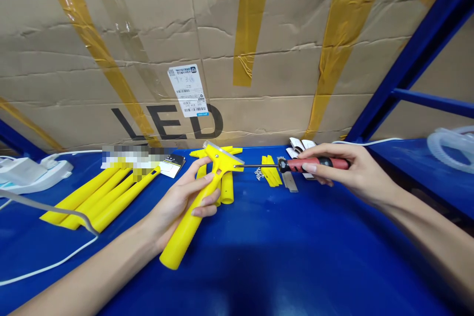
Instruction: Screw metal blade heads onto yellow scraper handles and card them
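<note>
My left hand is closed around the handle of a yellow scraper, which is tilted with its head up and a metal blade across the top. In my right hand is a red and black screwdriver, held level. Its thin shaft points left, and the tip meets the right side of the scraper's head, at or very near a screw. Behind the scraper, more yellow handles lie on the blue surface, partly hidden by my left hand. Small screws, short yellow strips and grey blades lie below the screwdriver.
Several yellow scraper handles lie at the left beside a black and white packet. A white power strip and cables are at far left. A taped cardboard box stands behind; a blue metal frame rises at right, near clear tubing.
</note>
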The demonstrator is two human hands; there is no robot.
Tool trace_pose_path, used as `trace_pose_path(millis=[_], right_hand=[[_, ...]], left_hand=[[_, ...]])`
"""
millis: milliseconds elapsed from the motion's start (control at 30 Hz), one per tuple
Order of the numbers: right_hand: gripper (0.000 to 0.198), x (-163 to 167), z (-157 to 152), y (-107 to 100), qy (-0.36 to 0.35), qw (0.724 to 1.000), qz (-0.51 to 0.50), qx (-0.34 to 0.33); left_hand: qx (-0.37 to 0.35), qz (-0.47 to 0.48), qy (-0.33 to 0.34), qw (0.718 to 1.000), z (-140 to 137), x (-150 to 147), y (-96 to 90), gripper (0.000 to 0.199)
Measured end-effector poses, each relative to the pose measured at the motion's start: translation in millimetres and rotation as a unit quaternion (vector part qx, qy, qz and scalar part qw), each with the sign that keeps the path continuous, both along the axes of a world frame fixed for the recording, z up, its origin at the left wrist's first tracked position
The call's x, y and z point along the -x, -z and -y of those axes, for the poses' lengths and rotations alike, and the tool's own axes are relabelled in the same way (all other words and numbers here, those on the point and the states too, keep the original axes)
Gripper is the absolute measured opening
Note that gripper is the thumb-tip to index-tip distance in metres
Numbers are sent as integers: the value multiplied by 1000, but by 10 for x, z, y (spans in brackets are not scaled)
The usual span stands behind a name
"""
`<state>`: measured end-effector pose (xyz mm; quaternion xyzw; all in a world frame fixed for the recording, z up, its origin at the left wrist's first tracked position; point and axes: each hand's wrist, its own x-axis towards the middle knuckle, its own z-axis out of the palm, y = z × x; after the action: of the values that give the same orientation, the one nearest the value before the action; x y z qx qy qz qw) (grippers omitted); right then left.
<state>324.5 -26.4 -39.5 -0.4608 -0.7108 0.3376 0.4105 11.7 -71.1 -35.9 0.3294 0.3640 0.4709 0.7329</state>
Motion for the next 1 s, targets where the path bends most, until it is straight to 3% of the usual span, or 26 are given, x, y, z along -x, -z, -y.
trace_pose_path(millis=[200, 300, 433, 533, 700, 733, 867, 933, 1000], right_hand=[[34, 93, 74, -68, 66, 988, 61, -122], [38, 104, 101, -74, 67, 995, 33, -70], [33, 84, 96, -67, -36, 998, -51, 19], [31, 130, 96, -45, -30, 998, -59, -1], [39, 244, 118, 15, 114, 993, 21, -34], [39, 248, 117, 21, 107, 994, 16, -22], [45, 225, 91, 35, -31, 996, -77, 29], [37, 218, 77, 56, -13, 997, -71, 12], [32, 222, 73, 88, 54, 998, -31, -18]], left_hand=[[-42, -69, -22, 996, 74, -120, 83, 37], [-73, -127, -32, 989, 122, -170, 103, 36], [-107, -156, -70, 979, 125, -168, 76, 39], [-140, -174, -78, 972, 110, -156, 46, 41], [-166, -207, -78, 961, 120, -159, 44, 44], [-168, -212, -81, 959, 121, -155, 49, 44], [-177, -223, -90, 954, 108, -138, 61, 45], [-182, -217, -90, 955, 102, -145, 56, 47], [-185, -209, -94, 956, 102, -158, 48, 49]])
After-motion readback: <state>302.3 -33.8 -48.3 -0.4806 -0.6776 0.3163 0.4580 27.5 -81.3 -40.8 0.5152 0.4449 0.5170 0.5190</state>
